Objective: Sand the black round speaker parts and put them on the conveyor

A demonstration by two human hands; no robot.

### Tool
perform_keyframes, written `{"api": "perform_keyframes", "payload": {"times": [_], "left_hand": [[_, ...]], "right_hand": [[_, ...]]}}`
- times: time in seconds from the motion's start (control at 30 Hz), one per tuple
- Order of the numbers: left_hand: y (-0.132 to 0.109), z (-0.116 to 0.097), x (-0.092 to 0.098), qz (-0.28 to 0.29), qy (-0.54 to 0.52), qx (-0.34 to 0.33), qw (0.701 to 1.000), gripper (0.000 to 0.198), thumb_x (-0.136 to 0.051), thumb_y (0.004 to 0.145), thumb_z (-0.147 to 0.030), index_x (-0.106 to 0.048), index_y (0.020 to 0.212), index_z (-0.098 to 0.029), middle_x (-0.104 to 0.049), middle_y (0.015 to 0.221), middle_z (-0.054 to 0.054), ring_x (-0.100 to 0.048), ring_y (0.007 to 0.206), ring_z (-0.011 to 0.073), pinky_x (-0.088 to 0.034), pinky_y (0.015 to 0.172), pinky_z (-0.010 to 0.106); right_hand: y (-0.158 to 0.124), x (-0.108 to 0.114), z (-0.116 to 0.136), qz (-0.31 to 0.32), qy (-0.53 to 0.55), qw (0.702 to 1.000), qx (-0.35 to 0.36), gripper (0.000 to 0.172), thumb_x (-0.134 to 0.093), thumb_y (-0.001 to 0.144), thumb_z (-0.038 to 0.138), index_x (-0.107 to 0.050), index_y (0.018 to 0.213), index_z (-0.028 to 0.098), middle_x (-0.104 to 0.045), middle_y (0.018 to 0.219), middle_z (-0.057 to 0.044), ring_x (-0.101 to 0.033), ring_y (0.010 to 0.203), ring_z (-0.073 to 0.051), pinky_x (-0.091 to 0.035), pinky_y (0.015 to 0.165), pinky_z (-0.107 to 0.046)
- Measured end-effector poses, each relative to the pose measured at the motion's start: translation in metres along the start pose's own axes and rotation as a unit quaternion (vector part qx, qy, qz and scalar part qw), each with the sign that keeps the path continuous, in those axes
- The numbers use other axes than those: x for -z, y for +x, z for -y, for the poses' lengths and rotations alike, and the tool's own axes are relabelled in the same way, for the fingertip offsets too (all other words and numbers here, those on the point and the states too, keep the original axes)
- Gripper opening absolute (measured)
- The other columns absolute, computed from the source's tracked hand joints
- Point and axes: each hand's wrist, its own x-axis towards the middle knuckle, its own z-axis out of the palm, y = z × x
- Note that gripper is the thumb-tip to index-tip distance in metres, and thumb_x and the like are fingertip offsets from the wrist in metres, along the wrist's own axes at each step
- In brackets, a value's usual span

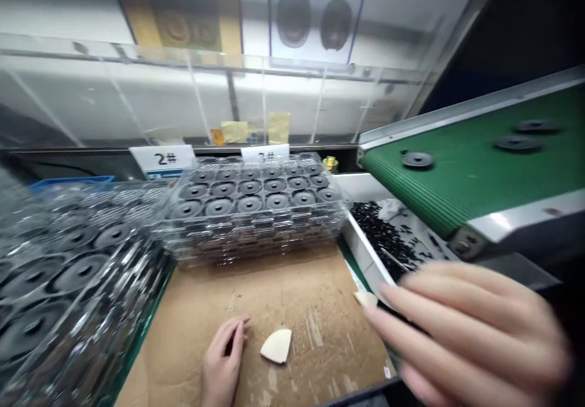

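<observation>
My left hand [223,358] rests low over the brown cardboard sheet [201,309], thumb and fingers pinched together. A tiny dark bit shows at its fingertips, too small to name. Just right of it lies a cream wedge-shaped piece [276,346], apart from the hand. My right hand [475,328] is smeared by motion, its fingers pointing left beside the white tray [365,251] of small black parts [384,239]. Close to its fingertips is another cream wedge [366,298]; whether they touch is unclear. A thin metallic sliver [395,259] shows above the fingers.
Clear plastic trays [251,227] of round black parts [250,204] are stacked behind the cardboard. More such trays [137,279] stand at left. A green conveyor belt [479,175] on the right carries several black discs [417,159]. Number signs [162,158] stand behind.
</observation>
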Motion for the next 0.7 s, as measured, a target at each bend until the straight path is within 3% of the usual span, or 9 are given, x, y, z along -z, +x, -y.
{"api": "perform_keyframes", "payload": {"times": [0.07,0.1,0.17,0.27,0.37,0.5,0.6,0.7], "left_hand": [[0.002,0.003,0.001,0.000,-0.008,-0.015,1.000,0.020,-0.053,0.082,-0.035,-0.067,0.086,-0.022,-0.070,0.085,0.005,-0.068,0.064,0.0183,-0.058,0.054,0.025],[0.003,0.005,0.001,0.003,-0.010,-0.022,1.000,0.019,-0.053,0.082,-0.035,-0.067,0.086,-0.023,-0.071,0.085,0.005,-0.068,0.063,0.0181,-0.058,0.054,0.024],[0.004,0.008,0.002,0.010,-0.012,-0.035,0.999,0.018,-0.053,0.082,-0.034,-0.067,0.087,-0.024,-0.071,0.086,0.004,-0.068,0.063,0.0179,-0.058,0.055,0.024],[0.004,0.012,0.003,0.022,-0.006,-0.053,0.998,0.017,-0.054,0.081,-0.032,-0.068,0.087,-0.026,-0.072,0.087,0.003,-0.069,0.069,0.0193,-0.059,0.062,0.026],[0.004,0.015,0.003,0.031,0.001,-0.065,0.997,0.016,-0.055,0.080,-0.031,-0.068,0.087,-0.025,-0.072,0.089,0.004,-0.069,0.079,0.0216,-0.058,0.072,0.029],[0.003,0.014,0.002,0.033,0.001,-0.063,0.997,0.016,-0.055,0.081,-0.030,-0.068,0.087,-0.025,-0.072,0.089,0.005,-0.069,0.082,0.0218,-0.058,0.074,0.030],[0.003,0.011,0.001,0.028,-0.003,-0.047,0.998,0.016,-0.054,0.082,-0.029,-0.068,0.087,-0.025,-0.071,0.089,0.005,-0.068,0.082,0.0213,-0.058,0.074,0.030],[0.004,0.005,0.001,0.022,-0.011,-0.031,0.999,0.015,-0.053,0.082,-0.029,-0.068,0.086,-0.025,-0.071,0.087,0.005,-0.068,0.081,0.0210,-0.058,0.073,0.031]], "right_hand": [[0.043,0.000,-0.026,0.102,-0.115,0.985,0.075,0.015,-0.055,0.086,0.034,-0.066,0.094,0.028,-0.066,0.088,0.001,-0.055,0.079,-0.016,-0.046,0.073,-0.031],[0.063,-0.002,-0.045,0.158,-0.173,0.969,0.076,0.015,-0.053,0.087,0.031,-0.067,0.091,0.027,-0.067,0.088,0.000,-0.055,0.080,-0.017,-0.044,0.074,-0.031],[0.095,-0.005,-0.088,0.231,-0.257,0.938,-0.022,0.021,-0.048,0.088,0.028,-0.068,0.091,0.022,-0.065,0.099,-0.004,-0.054,0.091,-0.019,-0.042,0.080,-0.033],[0.117,-0.005,-0.155,0.206,-0.325,0.912,-0.146,0.020,-0.058,0.082,0.025,-0.067,0.095,0.013,-0.061,0.108,-0.013,-0.051,0.104,-0.027,-0.039,0.087,-0.041],[0.112,0.002,-0.198,0.132,-0.375,0.871,-0.288,0.039,-0.059,0.083,0.035,-0.058,0.111,0.008,-0.050,0.122,-0.017,-0.044,0.116,-0.031,-0.033,0.094,-0.051],[0.088,0.006,-0.209,0.051,-0.356,0.843,-0.400,0.055,-0.035,0.092,0.047,-0.042,0.129,0.007,-0.048,0.124,-0.022,-0.051,0.110,-0.025,-0.036,0.091,-0.046],[0.084,0.002,-0.200,0.016,-0.302,0.859,-0.414,0.066,-0.035,0.088,0.051,-0.039,0.131,0.001,-0.051,0.117,-0.031,-0.055,0.102,-0.028,-0.039,0.083,-0.043],[0.099,-0.006,-0.183,-0.026,-0.237,0.883,-0.404,0.070,-0.030,0.088,0.049,-0.032,0.134,-0.003,-0.037,0.126,-0.037,-0.050,0.108,-0.030,-0.036,0.085,-0.042]]}}
